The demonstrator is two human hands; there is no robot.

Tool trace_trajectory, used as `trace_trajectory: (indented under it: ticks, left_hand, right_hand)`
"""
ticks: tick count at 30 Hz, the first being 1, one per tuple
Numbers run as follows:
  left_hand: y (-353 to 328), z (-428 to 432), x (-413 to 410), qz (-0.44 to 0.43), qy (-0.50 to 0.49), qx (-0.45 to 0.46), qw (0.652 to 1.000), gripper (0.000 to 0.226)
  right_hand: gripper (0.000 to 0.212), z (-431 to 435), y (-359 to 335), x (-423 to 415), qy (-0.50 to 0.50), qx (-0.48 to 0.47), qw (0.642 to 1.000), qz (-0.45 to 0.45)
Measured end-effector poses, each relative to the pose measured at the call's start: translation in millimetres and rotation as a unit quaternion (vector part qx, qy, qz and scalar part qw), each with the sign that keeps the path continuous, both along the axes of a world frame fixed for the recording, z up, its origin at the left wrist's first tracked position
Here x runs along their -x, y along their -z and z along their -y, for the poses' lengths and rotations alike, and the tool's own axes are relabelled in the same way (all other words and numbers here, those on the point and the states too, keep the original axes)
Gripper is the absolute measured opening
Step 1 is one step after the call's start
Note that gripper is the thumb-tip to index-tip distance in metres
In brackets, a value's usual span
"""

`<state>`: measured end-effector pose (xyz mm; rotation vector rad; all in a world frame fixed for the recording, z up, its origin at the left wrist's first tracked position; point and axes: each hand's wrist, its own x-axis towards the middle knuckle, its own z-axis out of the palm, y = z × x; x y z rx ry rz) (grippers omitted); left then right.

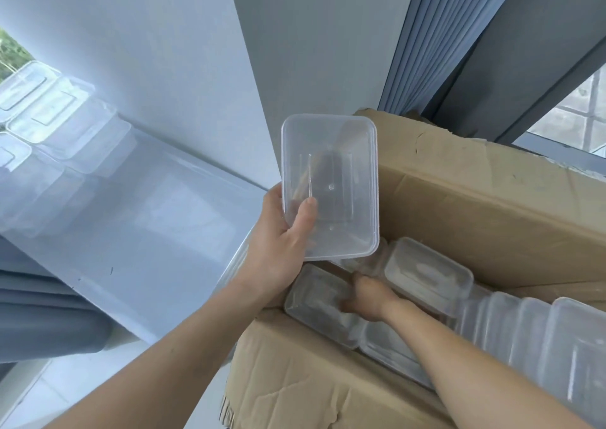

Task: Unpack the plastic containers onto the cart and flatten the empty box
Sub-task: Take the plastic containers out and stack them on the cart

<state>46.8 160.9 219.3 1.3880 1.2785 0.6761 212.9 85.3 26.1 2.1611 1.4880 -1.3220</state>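
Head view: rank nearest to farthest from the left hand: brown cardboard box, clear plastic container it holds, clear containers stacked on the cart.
1. Clear rectangular plastic container, in the left hand.
2. Brown cardboard box, just right.
3. Stacked clear containers, far left.

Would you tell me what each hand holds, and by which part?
The left hand grips a clear container by its near end, thumb inside. The right hand is in the box; its grip cannot be told.
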Motion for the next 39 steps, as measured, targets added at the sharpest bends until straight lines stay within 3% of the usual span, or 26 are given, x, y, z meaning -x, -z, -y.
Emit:
trace_trajectory:
  ticks: [6, 10, 14, 17, 19, 24, 28, 32, 39]
  left_hand:
    - [0.8, -3.8, -3.8, 0.004, 0.014, -0.009, 1.0, 0.009]
    - [1.5, -2.2, -5.0, -0.008, 0.017, -0.019, 1.0, 0.015]
    - [-0.1, 1.4, -7.9, -0.039, 0.03, -0.035, 0.998, 0.038]
    - [-2.2, 6.7, -7.7, -0.05, 0.032, -0.035, 0.998, 0.046]
    - [-6.5, 12.7, -7.6, -0.052, 0.033, -0.034, 0.998, 0.047]
    - [-18.4, 31.5, -3.0, -0.032, 0.016, -0.032, 0.999, 0.04]
    - [-25.1, 48.7, 13.3, -0.007, -0.002, -0.031, 0.999, 0.036]
    - [-27.1, 62.8, 44.4, 0.01, -0.047, -0.009, 0.999, 0.039]
    - [-38.8, 74.5, 122.5, 0.042, -0.095, 0.011, 0.995, 0.033]
  right_hand:
    - [0.03, 0.3, -12.1, -0.1, -0.003, -0.019, 0.999, -0.038]
    - [0.035, 7.5, -19.8, -1.8, 0.041, -0.036, 0.996, -0.074]
    - [0.03, 15.5, -42.1, -13.7, 0.161, -0.082, 0.976, -0.123]
    - [0.052, 24.1, -71.9, -25.3, 0.248, -0.11, 0.951, -0.148]
    - [0.062, 32.0, -90.8, -36.2, 0.279, -0.137, 0.938, -0.156]
    - [0.046, 56.7, -140.6, -51.0, 0.335, -0.22, 0.899, -0.176]
    - [0.069, 72.7, -170.4, -46.6, 0.345, -0.285, 0.878, -0.17]
    - [0.041, 89.0, -197.7, -22.6, 0.356, -0.366, 0.839, -0.187]
    - [0.033, 103.8, -238.5, 50.8, 0.336, -0.424, 0.811, -0.222]
